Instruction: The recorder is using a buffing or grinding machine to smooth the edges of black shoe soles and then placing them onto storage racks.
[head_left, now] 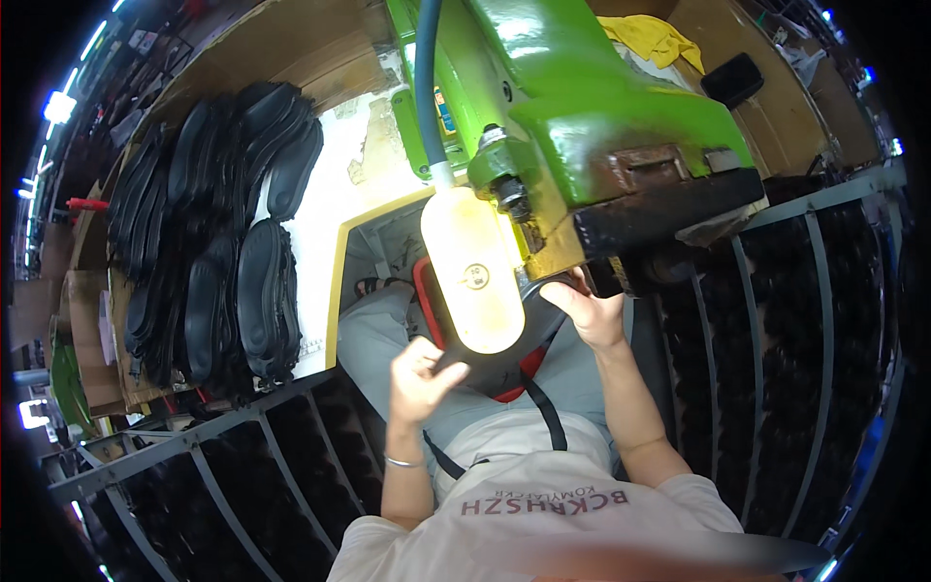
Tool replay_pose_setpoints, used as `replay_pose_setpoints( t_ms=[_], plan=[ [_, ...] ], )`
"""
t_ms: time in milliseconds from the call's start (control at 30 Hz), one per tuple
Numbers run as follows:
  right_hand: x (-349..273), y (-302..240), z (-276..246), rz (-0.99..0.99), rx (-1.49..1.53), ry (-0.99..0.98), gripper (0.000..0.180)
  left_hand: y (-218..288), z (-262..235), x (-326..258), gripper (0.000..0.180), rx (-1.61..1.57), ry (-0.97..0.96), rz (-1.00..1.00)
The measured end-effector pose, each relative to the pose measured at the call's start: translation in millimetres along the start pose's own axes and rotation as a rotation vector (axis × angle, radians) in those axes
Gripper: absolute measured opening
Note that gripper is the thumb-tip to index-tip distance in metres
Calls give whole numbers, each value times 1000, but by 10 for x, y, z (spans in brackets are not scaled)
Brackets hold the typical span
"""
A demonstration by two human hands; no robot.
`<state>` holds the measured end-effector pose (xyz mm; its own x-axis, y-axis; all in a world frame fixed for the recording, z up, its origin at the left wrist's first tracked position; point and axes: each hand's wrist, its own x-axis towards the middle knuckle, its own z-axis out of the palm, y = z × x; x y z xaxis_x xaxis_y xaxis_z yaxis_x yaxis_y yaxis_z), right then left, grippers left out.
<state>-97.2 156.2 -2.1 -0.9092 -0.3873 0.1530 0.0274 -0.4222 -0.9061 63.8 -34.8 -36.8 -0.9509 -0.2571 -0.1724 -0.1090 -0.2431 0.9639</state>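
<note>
A black shoe sole point(545, 328) stretches between my two hands, its middle hidden behind a glowing yellow lamp point(472, 276). My left hand point(420, 378) pinches the near left end between thumb and fingers. At the far right end, my right hand point(593, 312) is closed on the sole, thumb on top and fingertips partly hidden. That end sits close under the head of a green machine point(621, 126); whether it touches the machine I cannot tell. Piles of similar black soles point(265, 291) lie on the white tabletop point(325, 194) to the left.
A blue-grey hose point(427, 87) runs down to the lamp. Metal racks point(824, 339) filled with dark items stand at both sides. Behind the machine are a yellow cloth point(652, 41) and a black phone-like object point(733, 80). Cardboard point(281, 48) walls the table's back.
</note>
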Motion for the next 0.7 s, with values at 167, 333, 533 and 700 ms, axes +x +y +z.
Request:
replay_pose_setpoints(
  t_ms=[167,333,533,700],
  plan=[
    [106,-23,-12,51,-28,-19,57,-506,753,-83,23,83,-54,-195],
    [103,-447,-436,-147,-947,254,32,-1,484,162,40,739,184,517],
    [1043,-362,-1954,-563,-445,920,25,712,-1102,175,57,1565,1213,295],
    [855,683,-2478,118,-876,747,32,723,-1398,232,53,1456,1093,67]
  ],
)
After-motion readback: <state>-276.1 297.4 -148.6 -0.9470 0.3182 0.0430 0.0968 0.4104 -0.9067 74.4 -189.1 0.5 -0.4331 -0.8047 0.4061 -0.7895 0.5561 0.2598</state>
